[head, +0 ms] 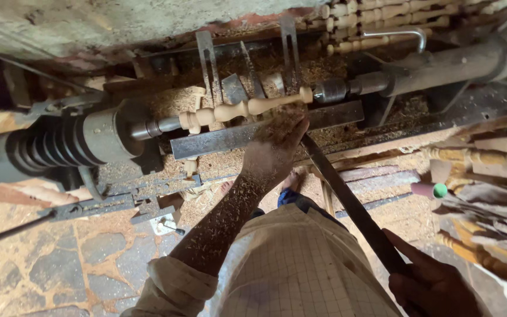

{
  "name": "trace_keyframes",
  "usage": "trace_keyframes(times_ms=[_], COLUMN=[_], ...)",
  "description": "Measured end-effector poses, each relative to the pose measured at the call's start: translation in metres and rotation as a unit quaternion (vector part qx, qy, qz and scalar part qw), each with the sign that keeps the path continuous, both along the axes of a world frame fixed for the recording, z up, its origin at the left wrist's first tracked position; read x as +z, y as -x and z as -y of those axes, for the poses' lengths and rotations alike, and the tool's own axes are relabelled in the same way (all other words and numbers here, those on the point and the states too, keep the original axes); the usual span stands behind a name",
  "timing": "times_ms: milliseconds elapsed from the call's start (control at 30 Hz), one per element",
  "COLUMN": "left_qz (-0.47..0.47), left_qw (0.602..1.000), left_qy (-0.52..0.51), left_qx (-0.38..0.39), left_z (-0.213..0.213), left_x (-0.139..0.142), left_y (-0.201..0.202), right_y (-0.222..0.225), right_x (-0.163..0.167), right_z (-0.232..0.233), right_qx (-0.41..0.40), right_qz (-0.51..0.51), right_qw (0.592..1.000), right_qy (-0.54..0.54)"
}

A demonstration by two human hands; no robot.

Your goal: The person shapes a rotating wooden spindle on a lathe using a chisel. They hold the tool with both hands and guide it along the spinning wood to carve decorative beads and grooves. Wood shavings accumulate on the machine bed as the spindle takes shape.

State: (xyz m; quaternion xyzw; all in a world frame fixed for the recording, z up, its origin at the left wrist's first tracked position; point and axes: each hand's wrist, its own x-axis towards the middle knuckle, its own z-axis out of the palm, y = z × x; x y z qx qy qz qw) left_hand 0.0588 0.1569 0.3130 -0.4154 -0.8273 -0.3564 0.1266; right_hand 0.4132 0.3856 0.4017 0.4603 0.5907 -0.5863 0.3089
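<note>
Just below the turned wooden spindle (247,108), the left hand (274,147) presses a long chisel (347,199) down, fingers curled over its blade. Well below the spindle, the right hand (432,285) has its fingers wrapped around the handle.

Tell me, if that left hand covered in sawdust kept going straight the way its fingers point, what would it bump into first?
Most likely the pale turned wooden spindle mounted on the lathe. The left hand rests at the flat metal tool rest, fingers aimed up at the spindle just beyond it. Depth is hard to judge from this view.

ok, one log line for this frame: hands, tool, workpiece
left hand: on tool rest, steadying long chisel | right hand: grips chisel handle | spindle: mounted on lathe, partly turned
</note>
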Motion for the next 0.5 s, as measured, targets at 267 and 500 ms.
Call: trace_keyframes(times_ms=[267, 500], left_qz=[0.058, 0.053], left_qw=[0.992, 0.984], left_qy=[0.020, 0.052], left_qx=[-0.114, -0.159], left_z=[0.022, 0.030], left_x=[-0.011, -0.029], left_y=[0.023, 0.033], right_y=[0.001, 0.041], right_x=[0.023, 0.039], right_z=[0.099, 0.187], right_qx=[-0.039, -0.065], right_qz=[0.024, 0.047], right_qw=[0.994, 0.981], right_qy=[-0.096, -0.179])
